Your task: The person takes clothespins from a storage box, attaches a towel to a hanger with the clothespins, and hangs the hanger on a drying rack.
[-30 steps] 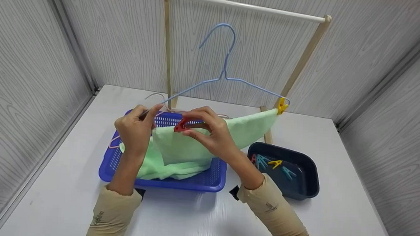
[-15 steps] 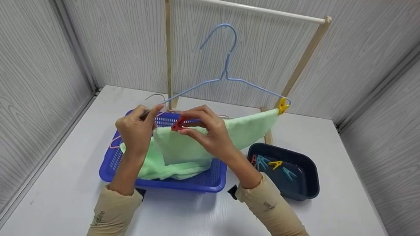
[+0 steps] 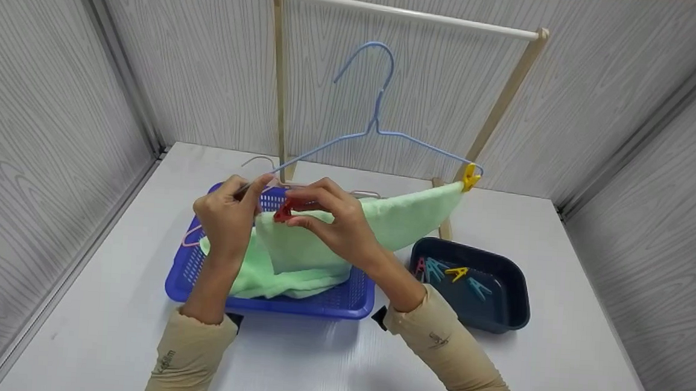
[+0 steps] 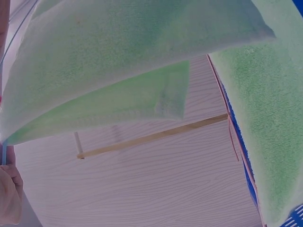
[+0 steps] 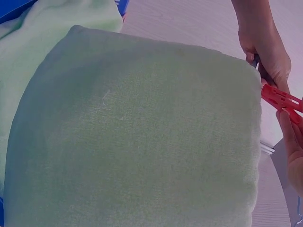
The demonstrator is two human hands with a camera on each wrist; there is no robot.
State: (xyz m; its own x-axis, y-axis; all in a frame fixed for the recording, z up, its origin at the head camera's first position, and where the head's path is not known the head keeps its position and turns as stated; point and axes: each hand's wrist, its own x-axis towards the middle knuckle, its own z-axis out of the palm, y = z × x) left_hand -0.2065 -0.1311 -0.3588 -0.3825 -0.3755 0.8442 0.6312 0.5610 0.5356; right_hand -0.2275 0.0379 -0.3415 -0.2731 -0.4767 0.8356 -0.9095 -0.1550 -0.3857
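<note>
A light blue wire hanger (image 3: 339,139) stands upright with a pale green towel (image 3: 410,214) draped along its lower side. Its left end is gripped by my left hand (image 3: 226,215), close to the towel's upper left corner. Between thumb and fingers, my right hand (image 3: 343,222) pinches a red clothespin (image 3: 283,211) at the towel's top edge, just right of the left hand. In the right wrist view, the red clothespin (image 5: 279,98) meets the towel's edge; how far its tips reach over is unclear. A yellow clothespin (image 3: 470,177) clips the towel at the hanger's right end.
Below the hands sits a blue plastic basket (image 3: 329,308) with more green cloth (image 3: 282,282) in it. A pink hanger (image 3: 191,237) lies across the basket. To the right, a dark tray (image 3: 508,290) holds several clothespins. Behind stands a rack with a white bar (image 3: 407,12).
My right hand has slid left along the towel's top edge with the red clothespin, closer to my left hand. The hanger and left hand have shifted only slightly.
</note>
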